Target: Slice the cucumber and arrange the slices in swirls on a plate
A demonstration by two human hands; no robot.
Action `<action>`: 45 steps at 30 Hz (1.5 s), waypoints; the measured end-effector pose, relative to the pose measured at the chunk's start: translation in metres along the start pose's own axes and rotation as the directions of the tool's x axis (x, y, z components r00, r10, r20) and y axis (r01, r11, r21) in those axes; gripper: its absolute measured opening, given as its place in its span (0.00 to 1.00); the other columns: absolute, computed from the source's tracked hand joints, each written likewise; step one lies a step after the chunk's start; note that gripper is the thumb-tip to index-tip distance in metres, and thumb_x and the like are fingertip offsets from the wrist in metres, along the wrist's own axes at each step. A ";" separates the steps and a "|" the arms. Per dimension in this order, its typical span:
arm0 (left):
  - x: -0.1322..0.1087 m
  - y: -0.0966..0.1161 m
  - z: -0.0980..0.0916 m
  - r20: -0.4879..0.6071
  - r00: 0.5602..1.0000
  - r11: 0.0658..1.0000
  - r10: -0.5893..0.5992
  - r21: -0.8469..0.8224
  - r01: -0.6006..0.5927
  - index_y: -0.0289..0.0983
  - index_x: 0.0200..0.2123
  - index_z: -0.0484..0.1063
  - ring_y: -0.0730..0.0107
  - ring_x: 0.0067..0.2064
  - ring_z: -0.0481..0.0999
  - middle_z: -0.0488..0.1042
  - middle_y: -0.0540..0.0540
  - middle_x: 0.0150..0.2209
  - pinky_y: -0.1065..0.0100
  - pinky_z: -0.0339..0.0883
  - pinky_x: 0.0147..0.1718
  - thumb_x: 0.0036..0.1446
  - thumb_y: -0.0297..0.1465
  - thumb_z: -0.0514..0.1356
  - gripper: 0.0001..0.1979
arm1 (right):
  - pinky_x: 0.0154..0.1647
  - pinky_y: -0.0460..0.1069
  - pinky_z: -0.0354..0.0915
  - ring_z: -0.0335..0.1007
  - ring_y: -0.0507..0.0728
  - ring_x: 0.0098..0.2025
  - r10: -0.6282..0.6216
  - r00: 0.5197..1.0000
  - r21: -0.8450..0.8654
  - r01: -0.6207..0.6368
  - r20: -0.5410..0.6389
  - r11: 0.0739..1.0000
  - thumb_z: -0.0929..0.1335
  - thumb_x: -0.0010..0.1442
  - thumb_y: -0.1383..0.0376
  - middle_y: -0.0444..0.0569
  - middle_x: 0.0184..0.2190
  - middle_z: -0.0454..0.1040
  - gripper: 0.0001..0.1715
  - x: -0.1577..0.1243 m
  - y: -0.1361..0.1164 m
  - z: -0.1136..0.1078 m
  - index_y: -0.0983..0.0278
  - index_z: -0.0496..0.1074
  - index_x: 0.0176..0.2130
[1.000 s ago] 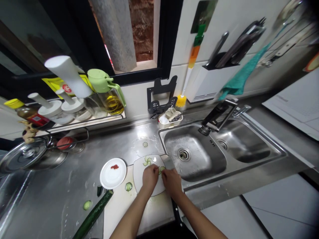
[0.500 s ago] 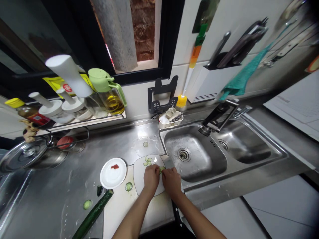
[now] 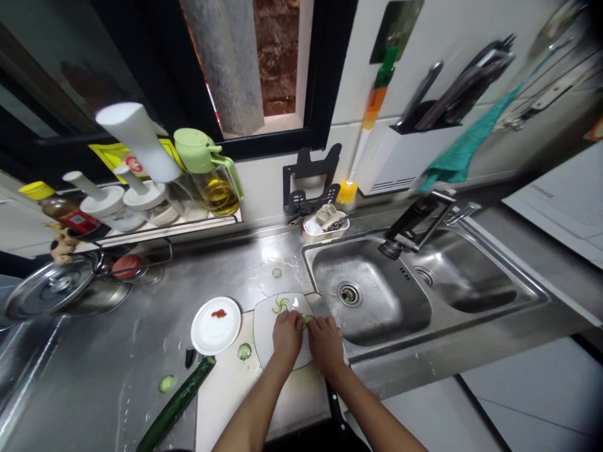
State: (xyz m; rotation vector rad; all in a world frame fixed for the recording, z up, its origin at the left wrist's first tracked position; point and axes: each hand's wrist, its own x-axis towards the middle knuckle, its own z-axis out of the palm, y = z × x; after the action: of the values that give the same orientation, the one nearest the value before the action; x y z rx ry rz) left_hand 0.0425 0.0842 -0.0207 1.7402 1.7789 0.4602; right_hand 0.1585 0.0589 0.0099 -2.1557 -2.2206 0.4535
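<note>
Observing remotely, I have the left hand [image 3: 287,336] and right hand [image 3: 326,342] close together over the squarish plate [image 3: 264,339]. Fingers are curled inward at a cucumber piece [image 3: 308,319] between them (I cannot tell how far open either grip is, or whether it holds the piece). Thin cucumber slices [image 3: 280,306] lie near the plate's far edge. Left of it stands a round plate [image 3: 207,338] bearing red paste [image 3: 219,313]; nearer, a long cucumber [image 3: 176,403] lies on the table [image 3: 108,370].

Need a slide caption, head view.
Left hand and right hand at cucumber slices on a squarish white plate, a long cucumber lying to the left.
</note>
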 end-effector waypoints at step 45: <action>-0.091 -0.114 -0.066 -0.301 0.911 0.960 -0.281 -0.101 0.262 0.37 0.32 0.72 0.63 0.33 0.72 0.74 0.44 0.30 0.64 0.65 0.36 0.54 0.33 0.52 0.11 | 0.35 0.50 0.52 0.62 0.57 0.41 -0.282 0.959 0.075 0.283 -0.029 0.956 0.64 0.61 0.69 0.46 0.32 0.72 0.09 -0.056 -0.008 0.008 0.60 0.72 0.31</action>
State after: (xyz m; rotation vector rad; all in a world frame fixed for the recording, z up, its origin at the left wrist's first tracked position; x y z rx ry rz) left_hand -0.0907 -0.0041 -0.0261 1.4064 2.1681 0.6906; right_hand 0.1523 0.0020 0.0150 -1.7584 -2.4049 0.4961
